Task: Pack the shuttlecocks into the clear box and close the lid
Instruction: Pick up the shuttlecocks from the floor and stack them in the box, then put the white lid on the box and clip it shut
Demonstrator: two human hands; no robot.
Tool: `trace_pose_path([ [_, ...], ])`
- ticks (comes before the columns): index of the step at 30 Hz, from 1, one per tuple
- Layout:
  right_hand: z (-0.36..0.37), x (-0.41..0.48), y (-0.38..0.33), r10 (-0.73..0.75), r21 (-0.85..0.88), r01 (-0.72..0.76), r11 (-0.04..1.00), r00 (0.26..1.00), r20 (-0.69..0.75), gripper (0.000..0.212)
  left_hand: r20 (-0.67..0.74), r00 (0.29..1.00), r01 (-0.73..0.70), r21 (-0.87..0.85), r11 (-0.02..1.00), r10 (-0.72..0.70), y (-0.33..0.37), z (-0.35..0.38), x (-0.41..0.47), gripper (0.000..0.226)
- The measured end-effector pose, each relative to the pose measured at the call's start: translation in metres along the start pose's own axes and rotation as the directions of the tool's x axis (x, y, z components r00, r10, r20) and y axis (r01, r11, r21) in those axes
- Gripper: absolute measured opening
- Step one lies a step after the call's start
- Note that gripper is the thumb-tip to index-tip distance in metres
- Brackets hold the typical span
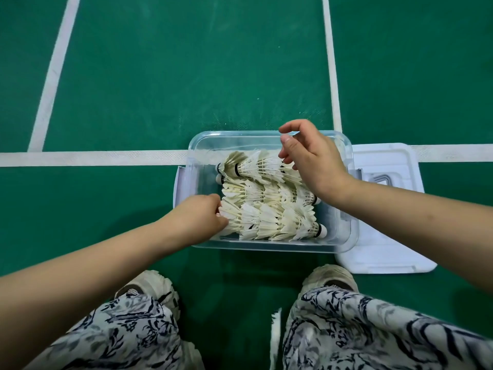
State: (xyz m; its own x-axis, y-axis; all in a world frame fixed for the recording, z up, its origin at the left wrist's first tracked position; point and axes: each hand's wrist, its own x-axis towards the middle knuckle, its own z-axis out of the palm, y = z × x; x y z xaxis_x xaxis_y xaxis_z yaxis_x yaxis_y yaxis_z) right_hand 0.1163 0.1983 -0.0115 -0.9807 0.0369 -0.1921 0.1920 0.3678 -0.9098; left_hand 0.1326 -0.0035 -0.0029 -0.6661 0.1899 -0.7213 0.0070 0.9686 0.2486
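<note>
A clear plastic box [269,247] sits on the green court floor in front of my feet. Several white feather shuttlecocks [266,201] lie inside it in nested rows. My left hand [198,214] reaches over the box's left wall and its fingers grip the feathers of the nearest row [269,222] at its left end. My right hand [310,156] hovers over the far right of the box, fingers spread and curled, just above the far row; nothing is seen in it. The white lid [386,247] lies flat on the floor, right of the box and partly under it.
White court lines [93,158] cross the green floor left of the box and run away from me on both sides. My two shoes [330,276] and patterned trouser legs are just below the box. A white latch flap [181,188] hangs at the box's left side.
</note>
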Motion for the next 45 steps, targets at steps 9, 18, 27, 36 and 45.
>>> trace_pose_path([
  [9,-0.012,-0.005,0.007,-0.018,-0.058,0.02,0.998,1.0,0.023,0.006,0.001,0.998,-0.045,0.601,0.798,0.055,0.021,-0.016,-0.012,0.023],
  [18,-0.027,-0.013,0.018,-0.004,-0.133,0.003,0.991,1.0,-0.009,0.018,-0.084,0.904,-0.264,0.662,0.702,0.419,0.067,-0.032,-0.012,0.045],
  [27,-0.065,-0.013,0.035,-0.034,-0.148,0.004,0.989,0.978,-0.206,0.019,-0.277,0.778,-0.419,0.44,0.795,0.563,0.135,-0.002,0.02,0.046],
  [36,-0.123,-0.028,0.125,0.313,-0.259,-0.401,0.879,0.894,-0.321,0.029,-0.392,0.726,-0.442,0.362,0.821,0.564,0.19,0.033,0.038,0.045],
  [45,-0.123,-0.04,0.155,0.612,-0.202,-0.627,0.753,0.779,-0.137,0.029,-0.396,0.719,-0.445,0.368,0.816,0.571,0.201,0.056,0.039,0.039],
])
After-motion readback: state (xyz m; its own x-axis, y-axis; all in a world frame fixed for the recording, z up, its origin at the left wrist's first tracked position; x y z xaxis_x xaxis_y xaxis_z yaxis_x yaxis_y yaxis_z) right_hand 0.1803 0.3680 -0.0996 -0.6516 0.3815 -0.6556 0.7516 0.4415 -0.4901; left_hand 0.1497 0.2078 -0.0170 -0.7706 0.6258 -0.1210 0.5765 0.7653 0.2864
